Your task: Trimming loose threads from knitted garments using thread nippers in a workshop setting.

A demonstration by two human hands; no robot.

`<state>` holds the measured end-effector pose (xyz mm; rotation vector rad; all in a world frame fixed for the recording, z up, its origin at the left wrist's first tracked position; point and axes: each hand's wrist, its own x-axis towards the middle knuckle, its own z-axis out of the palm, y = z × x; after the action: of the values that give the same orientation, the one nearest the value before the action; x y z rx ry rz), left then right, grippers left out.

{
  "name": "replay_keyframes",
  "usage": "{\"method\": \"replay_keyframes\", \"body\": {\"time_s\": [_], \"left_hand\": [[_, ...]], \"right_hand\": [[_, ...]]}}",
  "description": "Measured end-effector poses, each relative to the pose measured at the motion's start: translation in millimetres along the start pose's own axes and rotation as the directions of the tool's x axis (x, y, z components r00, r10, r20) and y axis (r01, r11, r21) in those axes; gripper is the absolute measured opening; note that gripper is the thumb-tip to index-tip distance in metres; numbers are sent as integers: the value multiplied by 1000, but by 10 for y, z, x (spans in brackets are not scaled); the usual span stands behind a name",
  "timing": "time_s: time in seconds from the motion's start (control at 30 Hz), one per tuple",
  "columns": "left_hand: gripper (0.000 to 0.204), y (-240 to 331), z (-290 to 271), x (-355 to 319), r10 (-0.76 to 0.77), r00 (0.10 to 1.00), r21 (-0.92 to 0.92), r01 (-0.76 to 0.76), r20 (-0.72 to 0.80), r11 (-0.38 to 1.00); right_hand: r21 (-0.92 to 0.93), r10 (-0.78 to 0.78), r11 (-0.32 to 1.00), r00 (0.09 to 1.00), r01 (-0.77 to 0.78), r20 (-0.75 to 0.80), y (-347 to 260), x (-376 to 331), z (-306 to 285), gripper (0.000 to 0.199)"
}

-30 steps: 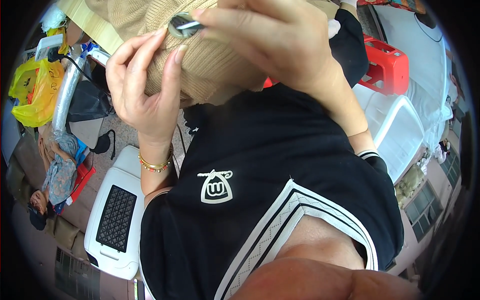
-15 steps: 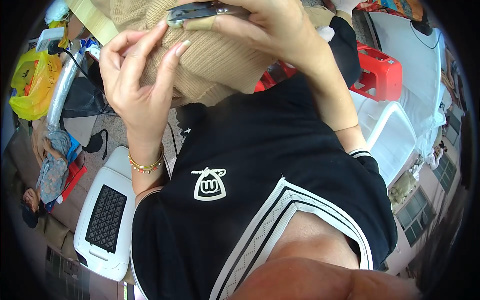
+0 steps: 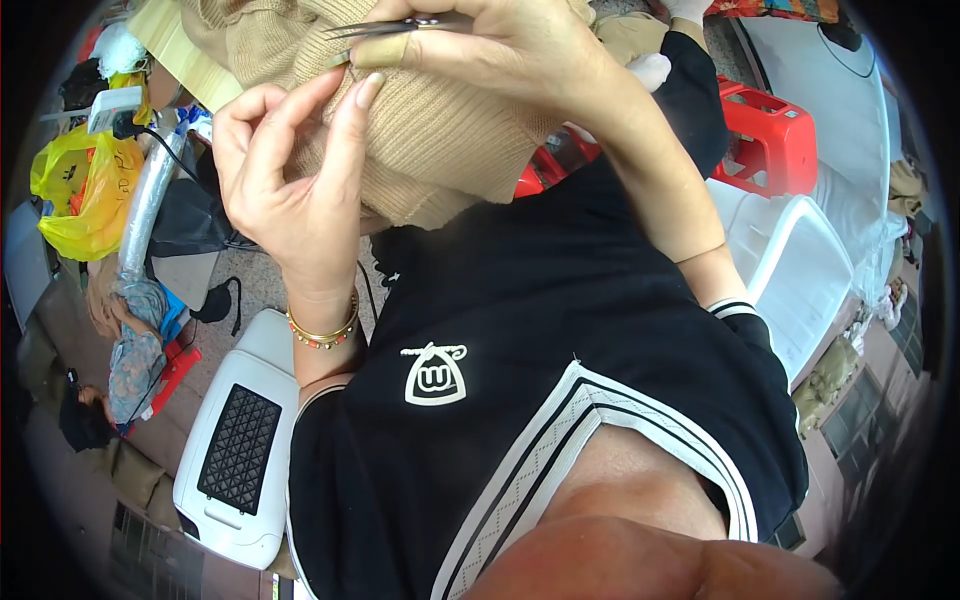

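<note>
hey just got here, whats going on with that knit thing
A person is working on a tan ribbed knit with bare hands. The right hand holds small dark snips, blades pointing left over the fabric. The left hand has its index fingertip by a small piece at the right thumb, too small to identify surely.

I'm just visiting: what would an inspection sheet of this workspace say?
Surface: hidden beneath the beige knit.
Job's things: beige knit; slim dark snips; small greenish piece, mostly hidden.
Clutter: yellow bag and silvery roll, left.
Grips: right grip holds the snips; left grip at the knit, thumb and forefinger apart.
Cables: black cord plugged into a white box, left.
Surroundings: red stool and translucent bin, right; white case, lower left; another person, far left.
</note>
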<state>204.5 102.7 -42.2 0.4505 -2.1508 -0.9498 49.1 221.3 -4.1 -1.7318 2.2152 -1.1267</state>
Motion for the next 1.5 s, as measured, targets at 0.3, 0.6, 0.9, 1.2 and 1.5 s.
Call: {"method": "replay_keyframes", "body": {"time_s": [0.3, 0.6, 0.9, 1.2, 1.5], "left_hand": [[18, -56, -21, 70, 126, 992, 59, -126, 1, 990], [14, -130, 48, 85, 218, 976, 31, -217, -12, 976], [11, -107, 45, 100, 150, 989, -72, -149, 4, 986], [12, -186, 32, 80, 170, 985, -64, -169, 10, 983], [13, -250, 92, 64, 239, 969, -11, -240, -63, 971]], "right_hand": [[349, -40, 934, 994, 73, -101, 247, -31, 100, 21], [-75, -118, 991, 990, 112, -76, 31, -146, -80, 28], [-186, 71, 980, 997, -76, -35, -308, -325, -248, 22], [-146, -42, 989, 995, 28, -89, -210, -268, -96, 28], [54, 27, 998, 996, -22, -81, -178, -197, -149, 26]]}}
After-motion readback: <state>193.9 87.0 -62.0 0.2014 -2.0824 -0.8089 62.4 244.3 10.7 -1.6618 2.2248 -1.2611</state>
